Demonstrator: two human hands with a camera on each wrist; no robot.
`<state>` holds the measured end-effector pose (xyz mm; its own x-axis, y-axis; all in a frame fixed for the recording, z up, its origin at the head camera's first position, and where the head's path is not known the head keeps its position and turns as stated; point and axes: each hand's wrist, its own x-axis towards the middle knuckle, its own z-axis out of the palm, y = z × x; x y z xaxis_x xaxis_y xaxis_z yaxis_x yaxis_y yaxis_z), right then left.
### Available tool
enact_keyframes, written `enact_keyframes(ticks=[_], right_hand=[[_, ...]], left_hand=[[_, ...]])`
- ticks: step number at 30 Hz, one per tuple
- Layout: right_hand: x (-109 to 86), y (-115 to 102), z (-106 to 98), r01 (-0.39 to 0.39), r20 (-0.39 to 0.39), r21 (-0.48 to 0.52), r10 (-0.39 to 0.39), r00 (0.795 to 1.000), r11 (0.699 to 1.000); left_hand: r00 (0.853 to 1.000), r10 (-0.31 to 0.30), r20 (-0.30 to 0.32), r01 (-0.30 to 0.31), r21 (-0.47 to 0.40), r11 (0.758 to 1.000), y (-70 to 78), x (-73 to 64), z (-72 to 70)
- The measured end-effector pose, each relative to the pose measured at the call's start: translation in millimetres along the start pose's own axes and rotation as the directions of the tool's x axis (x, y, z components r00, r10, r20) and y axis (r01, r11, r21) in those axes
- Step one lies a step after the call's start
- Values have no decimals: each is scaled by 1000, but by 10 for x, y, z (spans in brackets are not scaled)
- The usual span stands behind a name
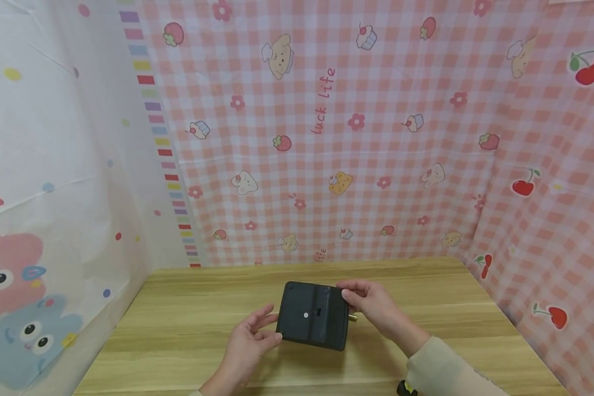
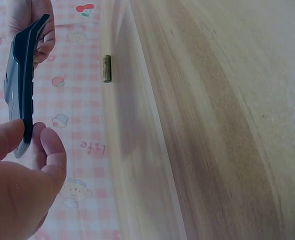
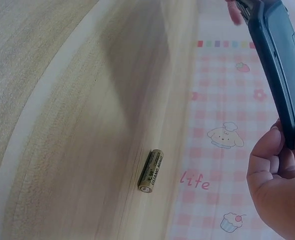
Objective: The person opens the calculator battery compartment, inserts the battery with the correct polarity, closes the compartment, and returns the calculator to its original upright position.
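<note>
A black calculator (image 1: 297, 311) is held above the wooden table, its back turned up toward the head camera. A small pale round spot and a dark slot show on that back. My left hand (image 1: 247, 344) pinches the near left corner, thumb on the back and fingers at the left edge. At the far right corner, my right hand (image 1: 376, 308) grips it with the thumb on the back. Small raised bumps along its other face show edge-on in the left wrist view. A gold cylindrical battery (image 3: 151, 171) lies on the table beyond it, mostly covered by the calculator in the head view.
The wooden table (image 1: 188, 319) meets a pink checked cloth (image 1: 356, 154) at the back and right. White cloth with cartoon figures (image 1: 20, 302) hangs at the left. A small black and yellow thing (image 1: 405, 388) sits at the near edge, partly behind the right sleeve.
</note>
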<state>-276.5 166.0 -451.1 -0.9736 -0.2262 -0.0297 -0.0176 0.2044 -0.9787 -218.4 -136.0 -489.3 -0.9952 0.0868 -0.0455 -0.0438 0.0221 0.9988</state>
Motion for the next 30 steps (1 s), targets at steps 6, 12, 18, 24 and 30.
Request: enact_keyframes(ticks=[6, 12, 18, 24, 30], right_hand=[[5, 22, -14, -4, 5, 6, 4, 1000, 1000], [-7, 41, -8, -14, 0, 26, 14, 1000, 1000], [-23, 61, 40, -74, -80, 26, 76, 994, 997], [-21, 101, 90, -95, -131, -20, 92, 987, 995], [-15, 116, 114, -128, -174, -56, 116, 978, 990]], left_hand=[[996, -10, 92, 7, 35, 999, -6, -9, -33], [992, -13, 124, 5, 62, 998, -35, -17, -51], [992, -12, 129, -1, 104, 995, -57, -24, -68], [991, -34, 132, 18, 121, 993, -84, -33, -70], [988, -57, 142, 41, 114, 993, -110, -48, -56]])
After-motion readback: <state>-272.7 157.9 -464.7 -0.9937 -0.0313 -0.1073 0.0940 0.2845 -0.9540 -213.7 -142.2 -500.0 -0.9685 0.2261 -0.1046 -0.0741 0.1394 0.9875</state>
